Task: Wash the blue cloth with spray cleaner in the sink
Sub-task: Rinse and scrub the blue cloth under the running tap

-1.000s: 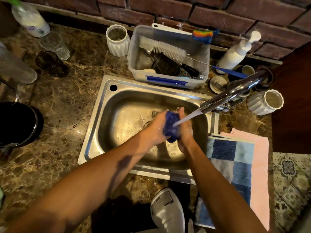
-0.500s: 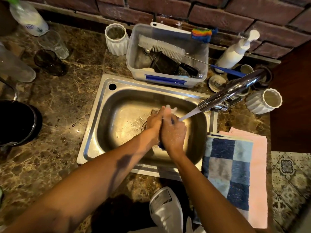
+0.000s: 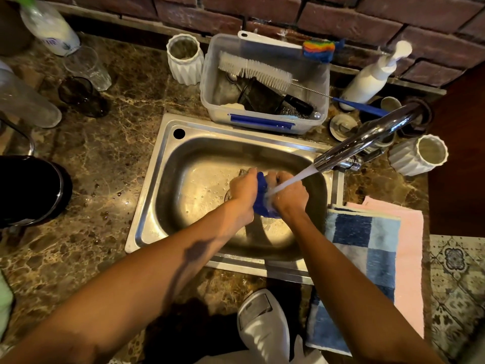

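Note:
The blue cloth [image 3: 263, 199] is bunched up over the steel sink [image 3: 157, 206], squeezed between both my hands. My left hand [image 3: 242, 190] grips its left side and my right hand [image 3: 290, 194] grips its right side. Water streams from the chrome faucet [image 3: 364, 137] onto the cloth and my right hand. Most of the cloth is hidden by my fingers. A white spray bottle [image 3: 262, 324] lies on the counter near the front edge, below the sink.
A clear tub [image 3: 262, 122] with brushes stands behind the sink. A white pump bottle [image 3: 372, 77] and ribbed white cups [image 3: 420, 156] sit at the right. A blue checked towel [image 3: 367, 258] over a pink one lies right of the sink. Glasses [image 3: 86, 67] and a black pot [image 3: 29, 190] stand left.
My hands have shifted apart again after pressing together, so the blue cloth shows between them. They rub the cloth under the running water.

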